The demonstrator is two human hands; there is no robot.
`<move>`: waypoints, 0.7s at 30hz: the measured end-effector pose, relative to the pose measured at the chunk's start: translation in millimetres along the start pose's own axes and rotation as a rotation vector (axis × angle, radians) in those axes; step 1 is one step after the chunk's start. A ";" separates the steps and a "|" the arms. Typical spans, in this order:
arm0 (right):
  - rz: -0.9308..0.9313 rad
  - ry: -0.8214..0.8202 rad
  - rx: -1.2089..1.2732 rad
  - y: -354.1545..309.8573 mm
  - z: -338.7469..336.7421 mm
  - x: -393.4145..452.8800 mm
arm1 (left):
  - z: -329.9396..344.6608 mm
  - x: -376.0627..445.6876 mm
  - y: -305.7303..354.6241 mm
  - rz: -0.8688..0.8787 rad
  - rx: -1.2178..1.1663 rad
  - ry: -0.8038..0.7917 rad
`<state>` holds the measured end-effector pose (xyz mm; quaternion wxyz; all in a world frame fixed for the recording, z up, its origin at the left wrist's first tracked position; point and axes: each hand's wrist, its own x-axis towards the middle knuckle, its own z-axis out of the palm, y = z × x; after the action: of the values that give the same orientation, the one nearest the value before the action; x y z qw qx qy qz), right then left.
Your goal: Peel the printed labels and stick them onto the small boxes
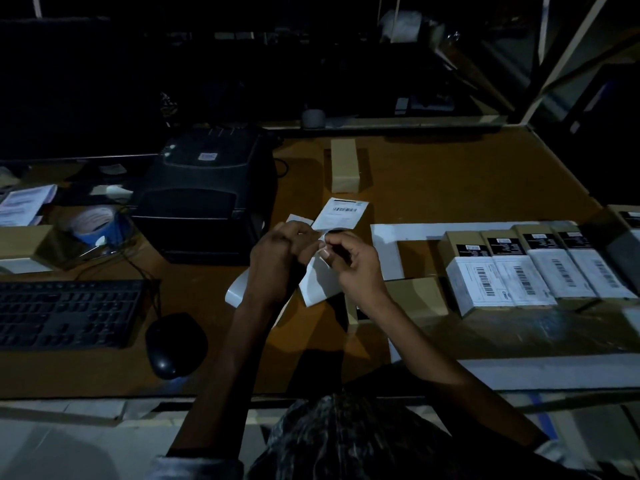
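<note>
Both hands meet above the brown worktop [433, 188]. The left hand [277, 258] and the right hand [353, 261] each pinch a white label strip [318, 285] with a barcode label [341, 213] at its far end. Four small boxes [533, 268] with white barcode labels sit in a row on the right.

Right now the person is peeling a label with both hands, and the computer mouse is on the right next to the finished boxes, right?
Not quite. In the head view both hands, left hand and right hand, do pinch the label strip, but the mouse lies left, beside the keyboard, not by the labelled boxes.
</note>
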<state>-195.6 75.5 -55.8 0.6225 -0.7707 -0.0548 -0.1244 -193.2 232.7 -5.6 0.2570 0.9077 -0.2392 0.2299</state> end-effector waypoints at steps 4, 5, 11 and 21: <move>-0.004 0.006 -0.023 -1.7 0.1 -3.8 | 1.7 -1.8 -5.1 0.073 0.052 -0.057; -0.004 0.010 -0.028 -1.8 0.4 -4.5 | 2.3 -2.0 -6.5 0.081 0.062 -0.064; -0.002 0.013 -0.080 -1.1 1.3 -9.3 | 3.2 -3.3 -5.0 0.109 0.047 -0.026; 0.078 -0.022 -0.058 -2.8 2.2 -13.0 | -7.6 15.0 -3.9 -0.173 -0.053 0.117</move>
<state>-208.6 79.2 -56.9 0.6038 -0.7911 -0.0278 -0.0933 -181.6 235.2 6.9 0.3134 0.9028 -0.1505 0.2531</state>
